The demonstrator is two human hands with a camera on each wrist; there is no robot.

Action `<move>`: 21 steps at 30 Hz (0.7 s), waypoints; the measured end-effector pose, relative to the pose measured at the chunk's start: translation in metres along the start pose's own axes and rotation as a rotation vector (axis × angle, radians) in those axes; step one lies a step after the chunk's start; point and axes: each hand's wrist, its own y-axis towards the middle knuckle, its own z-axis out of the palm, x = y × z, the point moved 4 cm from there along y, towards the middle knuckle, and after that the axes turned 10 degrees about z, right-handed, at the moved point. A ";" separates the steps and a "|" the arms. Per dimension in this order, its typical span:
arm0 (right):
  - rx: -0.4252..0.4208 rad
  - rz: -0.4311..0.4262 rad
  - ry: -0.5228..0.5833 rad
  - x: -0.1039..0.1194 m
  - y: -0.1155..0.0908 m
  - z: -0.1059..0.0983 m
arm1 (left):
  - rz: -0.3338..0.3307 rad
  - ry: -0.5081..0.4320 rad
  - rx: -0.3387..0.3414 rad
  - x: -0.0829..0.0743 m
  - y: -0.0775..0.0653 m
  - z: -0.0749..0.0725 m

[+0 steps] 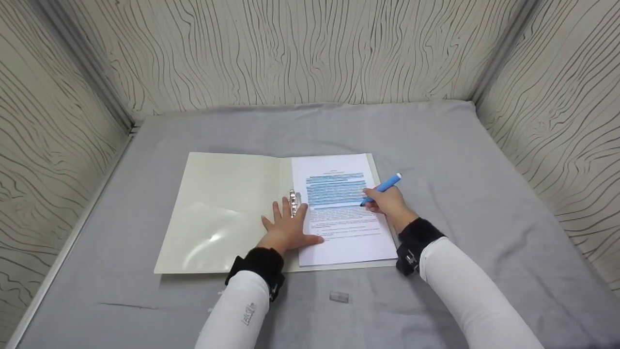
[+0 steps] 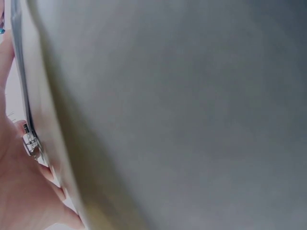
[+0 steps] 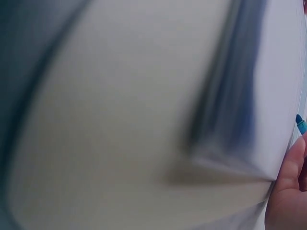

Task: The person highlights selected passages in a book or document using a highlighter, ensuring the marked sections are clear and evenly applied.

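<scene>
A blue marker (image 1: 388,183) is pinched in my right hand (image 1: 391,203), its dark tip at the right end of a text line. The printed sheet (image 1: 348,247) under it has blue highlighting over its upper lines, with plain text below. It lies on the right side of an open cream folder (image 1: 213,194). Fingers spread, my left hand (image 1: 286,231) rests across the folder's spine and the sheet's left edge, beside the metal binder clip mechanism (image 1: 292,198). In the right wrist view the marker's tip (image 3: 300,119) shows at the far right edge.
A small grey translucent piece (image 1: 339,296), perhaps the marker's clip or an eraser, lies on the grey cloth (image 1: 436,145) in front of the folder. Wood-patterned panels (image 1: 300,53) enclose the table at the back and both sides.
</scene>
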 end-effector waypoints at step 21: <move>0.002 -0.006 -0.035 0.000 -0.005 -0.006 | -0.002 -0.020 -0.010 0.001 0.001 0.001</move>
